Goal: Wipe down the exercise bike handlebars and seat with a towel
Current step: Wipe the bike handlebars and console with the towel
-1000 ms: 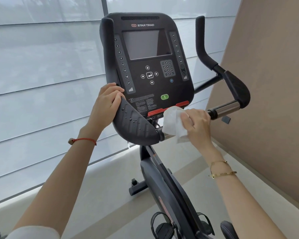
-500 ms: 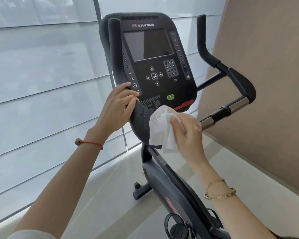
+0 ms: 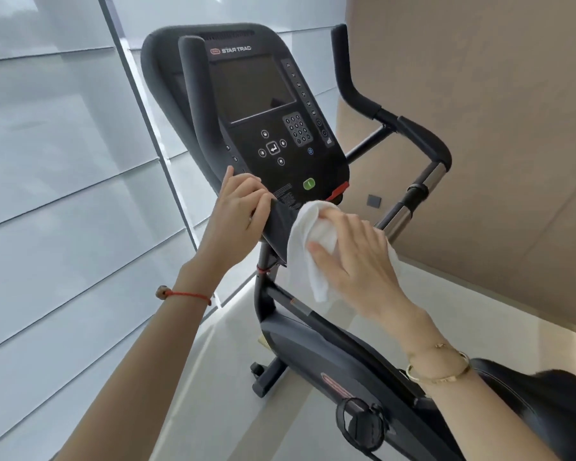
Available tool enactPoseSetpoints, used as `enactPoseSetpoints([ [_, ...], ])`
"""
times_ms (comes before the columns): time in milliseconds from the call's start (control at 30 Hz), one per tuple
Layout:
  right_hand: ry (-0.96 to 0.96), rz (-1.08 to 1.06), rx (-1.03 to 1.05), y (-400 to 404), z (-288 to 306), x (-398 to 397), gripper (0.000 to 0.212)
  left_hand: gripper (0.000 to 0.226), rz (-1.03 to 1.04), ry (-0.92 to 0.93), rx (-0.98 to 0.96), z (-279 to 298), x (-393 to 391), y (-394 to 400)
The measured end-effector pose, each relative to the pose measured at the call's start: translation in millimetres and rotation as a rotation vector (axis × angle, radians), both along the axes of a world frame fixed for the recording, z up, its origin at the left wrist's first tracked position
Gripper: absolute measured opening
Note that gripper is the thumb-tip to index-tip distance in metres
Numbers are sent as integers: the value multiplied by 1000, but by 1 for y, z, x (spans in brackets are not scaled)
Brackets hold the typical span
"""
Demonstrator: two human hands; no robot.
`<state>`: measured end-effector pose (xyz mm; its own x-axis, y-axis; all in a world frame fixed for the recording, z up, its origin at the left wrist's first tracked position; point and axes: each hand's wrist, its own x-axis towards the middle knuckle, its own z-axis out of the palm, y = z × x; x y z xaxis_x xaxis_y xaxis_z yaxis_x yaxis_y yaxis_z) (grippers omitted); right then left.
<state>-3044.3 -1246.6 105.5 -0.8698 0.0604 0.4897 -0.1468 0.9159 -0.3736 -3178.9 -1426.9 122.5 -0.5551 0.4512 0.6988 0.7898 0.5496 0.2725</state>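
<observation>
A black exercise bike with a Star Trac console stands in front of me. My left hand grips the left handlebar pad just below the console. My right hand holds a white towel and presses it against the right side of that pad; its thumb lies over the cloth. The right handlebar, black with a chrome section, rises at the right, untouched. The black seat shows at the lower right, partly behind my right forearm.
Frosted glass panels with a dark mullion fill the left. A tan wall closes the right. The bike's frame and a pedal with its strap lie below, over a pale floor.
My right hand has slid the towel left from the centre bar onto the left handlebar pad. My left hand kept its grip. My view has shifted left and tilted.
</observation>
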Motion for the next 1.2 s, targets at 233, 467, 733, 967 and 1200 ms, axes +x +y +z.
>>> enactPoseSetpoints([
  [233, -88, -22, 199, -36, 26, -49, 71, 46, -27, 22, 9, 2, -2, 0],
  [467, -96, 1, 415, 8, 6, -5, 55, 42, -9, 27, -31, 3, -4, -2],
  [733, -118, 74, 534, -17, 34, -42, 69, 42, 12, 41, -80, 4, -3, 0],
  [967, 40, 146, 306, -8, 33, -36, 33, 39, 59, 11, -131, 7, 2, -1],
  [1200, 113, 222, 58, 24, -12, 14, 44, 49, 190, -88, -22, 13, 42, 23],
])
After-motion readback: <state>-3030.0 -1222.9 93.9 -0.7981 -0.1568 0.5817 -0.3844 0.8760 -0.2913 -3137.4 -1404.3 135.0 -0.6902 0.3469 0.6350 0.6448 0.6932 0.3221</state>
